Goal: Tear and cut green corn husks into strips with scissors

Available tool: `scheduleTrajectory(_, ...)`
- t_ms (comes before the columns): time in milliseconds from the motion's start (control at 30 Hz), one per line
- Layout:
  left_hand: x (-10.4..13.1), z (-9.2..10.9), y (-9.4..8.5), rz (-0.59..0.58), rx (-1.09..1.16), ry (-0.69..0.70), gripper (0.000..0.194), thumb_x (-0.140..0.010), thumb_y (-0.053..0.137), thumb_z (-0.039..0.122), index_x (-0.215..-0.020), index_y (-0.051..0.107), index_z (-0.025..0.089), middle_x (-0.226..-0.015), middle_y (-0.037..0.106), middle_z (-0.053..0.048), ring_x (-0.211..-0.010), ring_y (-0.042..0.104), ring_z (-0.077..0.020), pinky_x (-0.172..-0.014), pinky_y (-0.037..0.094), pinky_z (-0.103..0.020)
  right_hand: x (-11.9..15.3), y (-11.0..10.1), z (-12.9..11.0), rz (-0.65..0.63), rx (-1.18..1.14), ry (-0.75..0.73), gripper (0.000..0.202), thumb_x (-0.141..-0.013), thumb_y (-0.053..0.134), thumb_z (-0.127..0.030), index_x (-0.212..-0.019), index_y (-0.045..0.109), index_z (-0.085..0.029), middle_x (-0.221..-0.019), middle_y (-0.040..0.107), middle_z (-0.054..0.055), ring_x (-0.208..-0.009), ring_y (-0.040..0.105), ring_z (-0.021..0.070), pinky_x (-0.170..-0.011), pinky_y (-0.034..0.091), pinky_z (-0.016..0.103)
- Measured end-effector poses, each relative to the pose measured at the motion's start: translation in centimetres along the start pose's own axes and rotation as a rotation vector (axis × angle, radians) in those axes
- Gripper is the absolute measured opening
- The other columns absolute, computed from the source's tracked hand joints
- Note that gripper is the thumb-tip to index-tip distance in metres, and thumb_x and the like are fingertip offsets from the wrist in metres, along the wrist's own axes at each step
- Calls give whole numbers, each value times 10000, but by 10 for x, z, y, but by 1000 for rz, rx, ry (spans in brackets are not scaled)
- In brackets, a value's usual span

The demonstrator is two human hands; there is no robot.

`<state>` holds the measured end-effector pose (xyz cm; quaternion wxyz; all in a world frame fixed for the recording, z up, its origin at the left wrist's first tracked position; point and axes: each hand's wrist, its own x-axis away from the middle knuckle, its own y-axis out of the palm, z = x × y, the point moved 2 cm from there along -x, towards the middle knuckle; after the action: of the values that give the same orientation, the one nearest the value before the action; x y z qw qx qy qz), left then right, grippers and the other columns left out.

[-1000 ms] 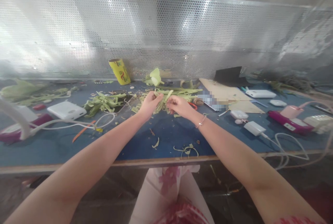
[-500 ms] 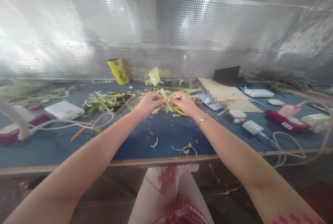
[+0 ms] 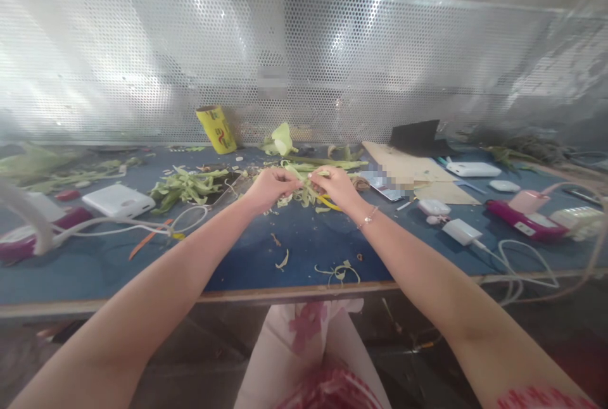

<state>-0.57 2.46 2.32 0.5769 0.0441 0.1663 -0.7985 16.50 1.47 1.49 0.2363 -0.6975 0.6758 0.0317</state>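
Over the middle of the blue table, my left hand (image 3: 270, 190) and my right hand (image 3: 335, 186) are close together, fingers pinched. Between them is a pale green leafy stalk (image 3: 306, 194), gripped by both hands; the fingertips hide part of it. Peelings and bits of green leaf lie under and around the hands. To the left sits a pile of green leafy stalks (image 3: 187, 187), partly on a dark flat phone-like object. Longer green stems (image 3: 327, 162) lie just behind my hands. A yellow loop (image 3: 330, 202) shows beside my right hand.
A yellow cardboard tube (image 3: 217, 130) stands against the perforated metal panel (image 3: 304, 48). White power banks (image 3: 118, 201), cables and a purple power strip (image 3: 525, 219) lie at both sides. Right of my hands are a phone (image 3: 384, 185) and cardboard (image 3: 413, 165). Curled peels (image 3: 339, 275) lie near the front edge.
My left hand has shifted slightly left and down. The leafy stalk, which stood up between the fingertips, now lies lower and is more hidden. My right hand has barely moved.
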Motion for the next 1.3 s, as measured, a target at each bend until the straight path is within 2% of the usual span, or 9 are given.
scheduleTrajectory(267,1,3,-1,1,-28,-17,160,-582,755,242,-660,689,120,-417,491,27,-400,379,-43,-422,271,-208,-1,1,2,17,-18,2,258,-711,616,-432,-710,601,-175,-605,597,10,-514,526,119,-518,421,257)
scheduleTrajectory(467,-1,2,-1,35,-8,-17,151,-559,746,187,-675,681,116,-481,548,11,-436,444,-66,-462,341,-230,-1,2,1,52,-19,17,283,-709,604,-457,-671,576,-178,-554,549,-8,-481,475,109,-515,384,261)
scheduleTrajectory(633,0,-3,6,46,7,-59,123,-580,711,172,-663,633,127,-492,523,28,-462,453,-68,-499,360,-229,-5,1,9,83,-60,-5,280,-711,600,-458,-677,558,-183,-558,518,-23,-500,441,98,-515,343,250)
scheduleTrajectory(733,0,-8,11,36,105,-68,138,-635,665,255,-637,604,132,-540,527,18,-511,460,-74,-540,380,-230,-9,0,16,119,-210,14,271,-700,610,-454,-699,529,-195,-572,477,-43,-521,431,90,-534,359,242)
scheduleTrajectory(833,0,-10,16,27,297,-57,161,-642,580,261,-732,627,136,-718,615,-27,-667,540,-120,-629,430,-253,-10,2,20,97,-462,97,314,-659,643,-473,-718,485,-209,-609,470,-53,-558,459,91,-562,403,241)
scheduleTrajectory(967,3,-7,23,-105,377,-58,279,-579,535,203,-831,630,131,-843,655,-62,-804,580,-163,-724,450,-278,-7,9,18,27,-647,193,375,-603,698,-460,-758,464,-213,-671,524,-50,-586,503,88,-573,437,233)
scheduleTrajectory(1067,7,-7,29,-188,367,-96,260,-614,602,248,-846,606,130,-809,648,-62,-760,591,-155,-712,452,-276,-5,13,17,5,-600,178,382,-616,689,-473,-794,470,-216,-685,530,-53,-579,513,86,-569,452,230)
scheduleTrajectory(1167,8,-9,32,-155,348,-105,292,-653,670,346,-828,559,140,-750,618,-32,-680,576,-119,-686,453,-259,-4,16,19,-27,-492,167,383,-649,649,-520,-815,466,-227,-656,500,-62,-562,514,91,-536,457,227)
scheduleTrajectory(1300,7,-14,35,-136,280,-97,306,-680,663,400,-777,513,152,-671,562,7,-590,527,-87,-606,446,-225,-5,20,24,-43,-357,138,344,-720,572,-541,-812,441,-238,-609,463,-70,-492,493,91,-492,449,229)
